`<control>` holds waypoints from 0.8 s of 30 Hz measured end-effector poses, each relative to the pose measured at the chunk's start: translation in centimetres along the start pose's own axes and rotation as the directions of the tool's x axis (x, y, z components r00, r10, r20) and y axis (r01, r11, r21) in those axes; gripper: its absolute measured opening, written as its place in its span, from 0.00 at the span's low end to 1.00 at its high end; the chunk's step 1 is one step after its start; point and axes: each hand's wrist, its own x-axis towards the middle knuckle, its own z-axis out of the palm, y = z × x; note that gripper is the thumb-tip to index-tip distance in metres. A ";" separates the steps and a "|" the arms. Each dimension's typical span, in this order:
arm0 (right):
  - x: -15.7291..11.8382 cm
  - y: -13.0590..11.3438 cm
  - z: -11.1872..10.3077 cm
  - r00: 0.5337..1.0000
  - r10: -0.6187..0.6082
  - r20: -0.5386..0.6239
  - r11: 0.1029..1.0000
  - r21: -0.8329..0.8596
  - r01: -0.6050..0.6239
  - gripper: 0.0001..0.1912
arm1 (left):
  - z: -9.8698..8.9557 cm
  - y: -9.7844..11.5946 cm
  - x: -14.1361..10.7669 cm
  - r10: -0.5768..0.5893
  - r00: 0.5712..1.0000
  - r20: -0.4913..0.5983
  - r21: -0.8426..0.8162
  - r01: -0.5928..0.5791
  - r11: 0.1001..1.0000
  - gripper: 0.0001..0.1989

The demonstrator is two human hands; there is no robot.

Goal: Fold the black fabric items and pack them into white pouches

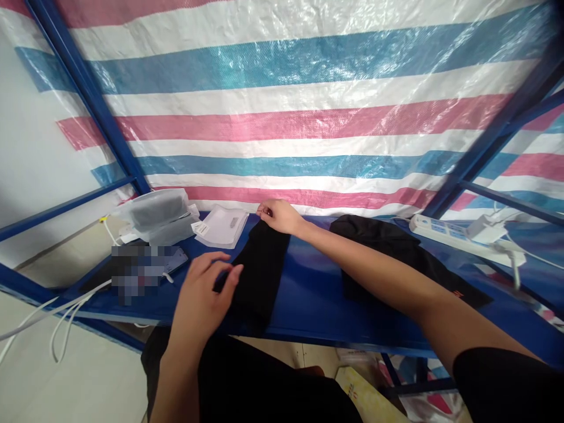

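Your right hand (pixel 279 216), near the centre of the frame, is pinched closed on the top edge of the black cloth (pixel 264 267), which lies on the blue table (pixel 311 288) at mid-frame. Your left hand (pixel 205 291), lower left of centre, is half open with curled fingers, holding nothing, beside the cloth's left edge; you can't tell whether it touches. A plastic bag (pixel 224 226) lies just left.

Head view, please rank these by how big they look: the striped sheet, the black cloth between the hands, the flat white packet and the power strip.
1. Striped sheet
2. Black cloth
Unranked, smaller: flat white packet and power strip look too close to call.
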 end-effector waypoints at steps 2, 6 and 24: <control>-1.7 0.2 -0.5 0.988 -0.140 0.069 0.989 -0.035 0.143 0.16 | 0.8 1.5 0.0 0.129 0.974 0.186 -0.069 -0.118 0.991 0.17; -4.8 1.9 -0.1 0.917 -0.130 0.378 0.989 -0.017 0.148 0.32 | 3.3 3.2 -3.4 0.183 0.893 0.412 0.007 -0.204 0.979 0.32; -10.6 -3.4 -4.8 0.968 -0.238 0.083 0.911 0.363 0.193 0.29 | -2.0 7.9 0.7 0.267 0.770 0.580 -0.187 -0.193 0.963 0.18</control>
